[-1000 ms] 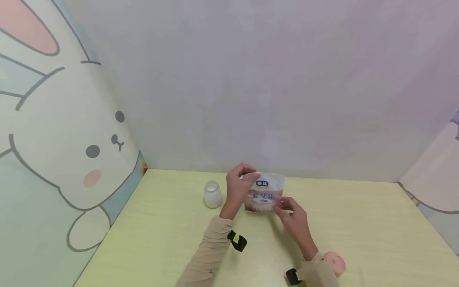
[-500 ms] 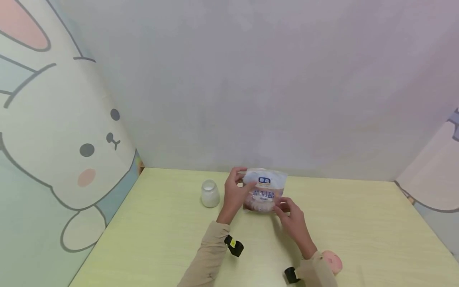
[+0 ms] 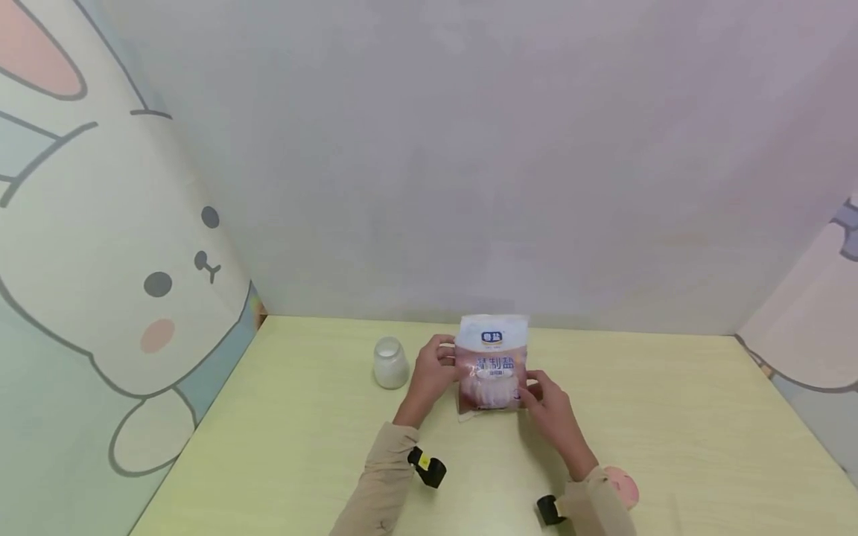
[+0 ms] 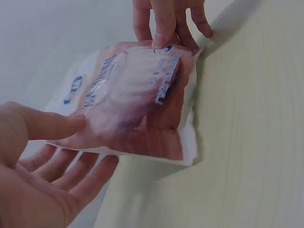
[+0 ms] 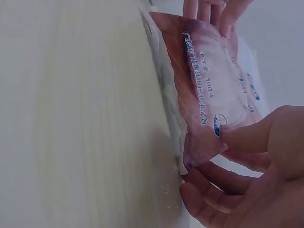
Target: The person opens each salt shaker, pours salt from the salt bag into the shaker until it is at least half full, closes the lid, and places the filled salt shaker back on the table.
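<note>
A white and reddish-brown salt bag with blue lettering stands nearly upright near the back of the table. My left hand grips its left side, the thumb on the printed front and the other fingers behind. On the right edge, low down, my right hand pinches the bag between thumb and fingers. In the left wrist view the bag's bottom seam is close to the tabletop; whether it bears on it I cannot tell. To the left of my left hand stands an uncapped glass jar with white contents.
Partly behind my right sleeve lies a round pink object. A few white grains are scattered on the pale yellow table by the bag. A grey wall rises directly behind the table.
The bag has gone from tilted back to more upright, its front now fully facing me. My left hand has slid down from its top corner to its side. The right hand keeps its hold.
</note>
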Motion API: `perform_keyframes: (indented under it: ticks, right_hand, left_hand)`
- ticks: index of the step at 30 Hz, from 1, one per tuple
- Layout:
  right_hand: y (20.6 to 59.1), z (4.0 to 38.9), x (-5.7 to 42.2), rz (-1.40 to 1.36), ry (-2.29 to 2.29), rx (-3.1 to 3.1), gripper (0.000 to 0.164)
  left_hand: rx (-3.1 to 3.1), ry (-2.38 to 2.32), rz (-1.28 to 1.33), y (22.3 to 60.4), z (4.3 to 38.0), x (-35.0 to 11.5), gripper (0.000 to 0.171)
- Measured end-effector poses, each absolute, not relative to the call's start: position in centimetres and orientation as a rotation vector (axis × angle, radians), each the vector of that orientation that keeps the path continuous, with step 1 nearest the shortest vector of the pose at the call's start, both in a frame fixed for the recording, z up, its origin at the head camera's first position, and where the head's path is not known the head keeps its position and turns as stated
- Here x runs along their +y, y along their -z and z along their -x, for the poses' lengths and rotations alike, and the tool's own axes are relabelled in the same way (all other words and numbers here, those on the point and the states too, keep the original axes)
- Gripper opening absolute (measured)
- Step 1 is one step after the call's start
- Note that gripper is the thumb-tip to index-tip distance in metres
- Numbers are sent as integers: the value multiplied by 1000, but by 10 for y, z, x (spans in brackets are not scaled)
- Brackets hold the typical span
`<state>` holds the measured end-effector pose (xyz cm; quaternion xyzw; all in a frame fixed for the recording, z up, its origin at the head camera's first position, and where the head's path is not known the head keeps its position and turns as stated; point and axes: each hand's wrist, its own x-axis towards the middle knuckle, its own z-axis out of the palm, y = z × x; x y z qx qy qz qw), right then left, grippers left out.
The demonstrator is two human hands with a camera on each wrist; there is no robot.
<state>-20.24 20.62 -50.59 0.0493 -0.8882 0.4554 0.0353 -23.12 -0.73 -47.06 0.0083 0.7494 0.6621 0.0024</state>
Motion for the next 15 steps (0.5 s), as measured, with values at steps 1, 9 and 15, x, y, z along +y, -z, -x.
perform_keyframes:
  ticks: [1,9,15]
  right_hand:
    - [505,202,207,-148,-1388,-2748,27]
    - [503,201,207,-91,-1350,-2827,34]
    - [504,200,205,-62,-1336,-2849,32]
  left_hand:
    - [2340,-2040,2,475,233,-8,54]
    - [2360,-1943,7,481,233,-8,60]
    - [2348,-1909,-2,480,232,-8,63]
